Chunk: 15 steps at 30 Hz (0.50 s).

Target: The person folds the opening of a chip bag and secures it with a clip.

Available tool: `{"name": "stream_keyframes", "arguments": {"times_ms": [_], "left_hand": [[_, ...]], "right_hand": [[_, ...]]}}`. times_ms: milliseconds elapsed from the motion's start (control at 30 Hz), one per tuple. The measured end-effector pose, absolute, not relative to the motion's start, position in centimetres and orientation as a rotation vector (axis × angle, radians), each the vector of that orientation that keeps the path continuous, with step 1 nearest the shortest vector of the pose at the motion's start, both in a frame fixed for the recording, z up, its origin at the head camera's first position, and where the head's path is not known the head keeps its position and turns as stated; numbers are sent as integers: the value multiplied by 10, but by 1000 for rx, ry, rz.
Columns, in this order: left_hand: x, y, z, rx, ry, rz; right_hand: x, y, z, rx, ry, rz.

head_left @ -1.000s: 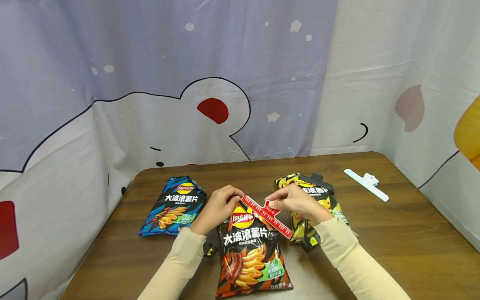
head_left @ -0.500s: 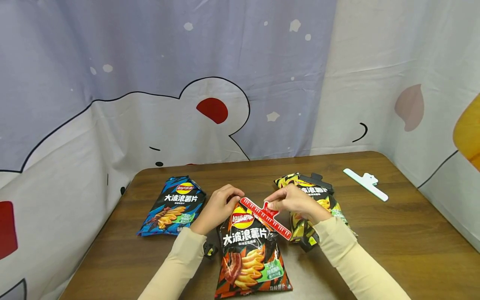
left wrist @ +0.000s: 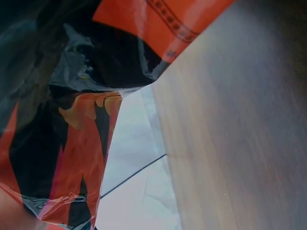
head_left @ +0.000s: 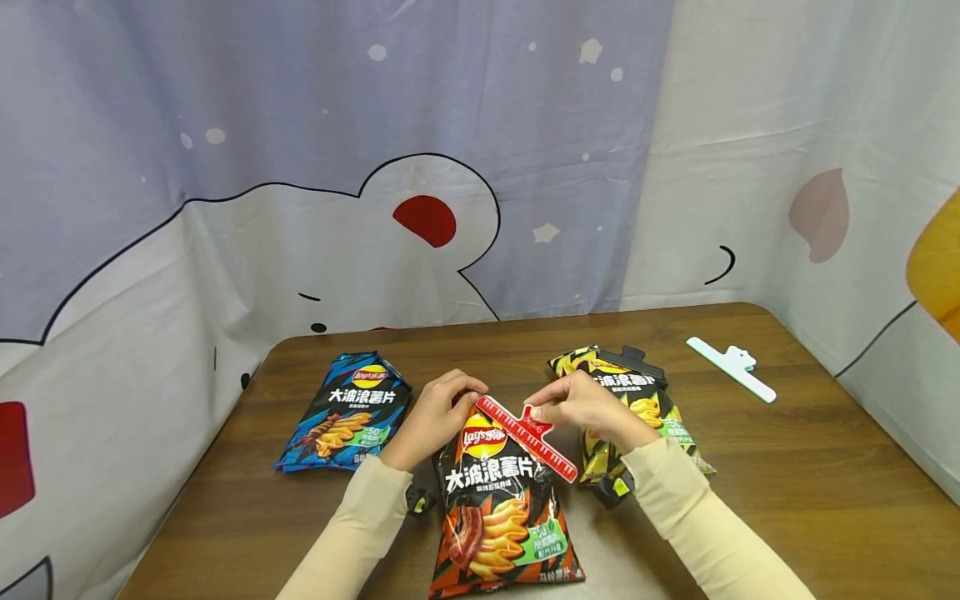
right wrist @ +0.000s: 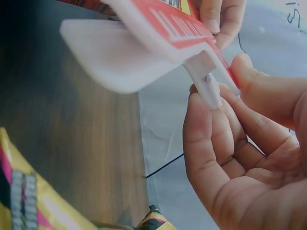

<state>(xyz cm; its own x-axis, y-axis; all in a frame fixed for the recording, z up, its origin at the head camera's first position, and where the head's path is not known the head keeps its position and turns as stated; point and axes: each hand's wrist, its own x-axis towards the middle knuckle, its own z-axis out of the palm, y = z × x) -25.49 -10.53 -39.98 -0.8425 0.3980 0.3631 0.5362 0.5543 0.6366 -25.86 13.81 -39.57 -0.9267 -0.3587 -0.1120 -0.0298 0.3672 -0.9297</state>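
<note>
My left hand (head_left: 435,421) pinches the top left corner of a red-and-black bag of chips (head_left: 491,521), which is propped up near the table's front. In the left wrist view that bag (left wrist: 57,143) fills the left side, and the fingers are mostly hidden. My right hand (head_left: 592,408) pinches the handle of a red bag clip (head_left: 525,437), slanted at the bag's top right. From the right wrist, the clip (right wrist: 165,24) shows its red and white halves spread apart, thumb on one lever, fingers on the other. Whether the bag's edge sits between the halves is hard to tell.
A blue bag of chips (head_left: 348,421) lies on the left of the wooden table (head_left: 817,475). Behind the right hand lies a yellow-and-black bag (head_left: 652,408) with a black clip (head_left: 630,363). Farther right is a white clip (head_left: 731,367). A printed curtain (head_left: 300,125) hangs behind.
My right hand and the red clip have shifted slightly left along the bag's top. The left hand and the bag have barely moved.
</note>
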Motion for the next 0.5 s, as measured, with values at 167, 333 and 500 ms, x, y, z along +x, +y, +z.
{"name": "stream_keyframes", "arguments": {"times_ms": [167, 333, 500], "left_hand": [[-254, -106, -399, -795, -2596, -1156], [-255, -106, -400, -799, -2586, -1144], [-256, -107, -401, -804, -2592, -1127]], "right_hand": [[-260, 137, -396, -328, 2339, -1576], [-260, 136, -397, -315, 2334, -1574], [-260, 135, -398, -318, 2345, -1565]]}}
